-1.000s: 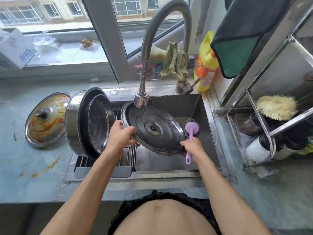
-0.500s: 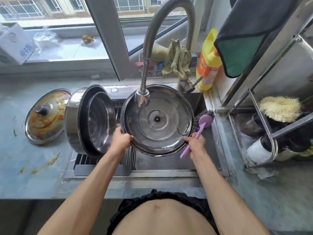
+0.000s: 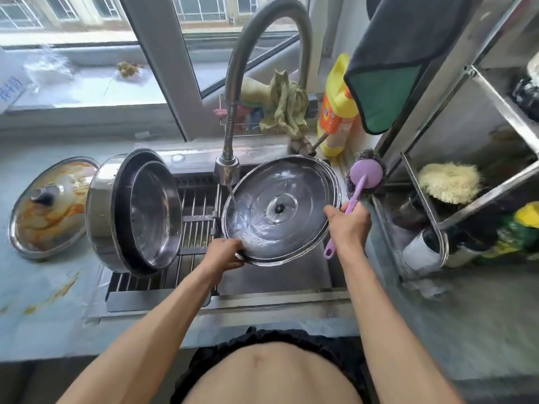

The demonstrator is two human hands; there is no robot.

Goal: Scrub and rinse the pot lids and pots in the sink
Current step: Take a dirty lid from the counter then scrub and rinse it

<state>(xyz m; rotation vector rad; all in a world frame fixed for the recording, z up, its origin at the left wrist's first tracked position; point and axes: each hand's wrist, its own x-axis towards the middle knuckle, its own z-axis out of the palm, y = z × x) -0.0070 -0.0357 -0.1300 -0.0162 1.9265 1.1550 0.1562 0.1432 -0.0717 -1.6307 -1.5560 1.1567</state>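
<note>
1. We see both forearms reach forward from the bottom of the view to the sink [image 3: 291, 282], with the elbows low and the wrists nearly straight.
2. The left hand [image 3: 223, 253] is closed on the lower left rim of a steel lid [image 3: 291, 228], with the fingers curled around the edge.
3. The right hand [image 3: 347, 224] grips two things together: the right rim of the same lid and the handle of a purple brush [image 3: 360, 193]. The brush head points up and away, above the right edge of the sink.
4. The lid is between the two hands, over the sink, tilted with its inner side toward us.
5. A thin stream of water from the faucet [image 3: 227, 170] falls on the left part of the lid.
6. Left of the hands, a pot [image 3: 134, 211] stands on its side on the drying rack [image 3: 198, 228].
7. Farther left, a dirty lid [image 3: 49, 208] with orange stains lies on the counter [image 3: 43, 301], well apart from both hands.
</note>
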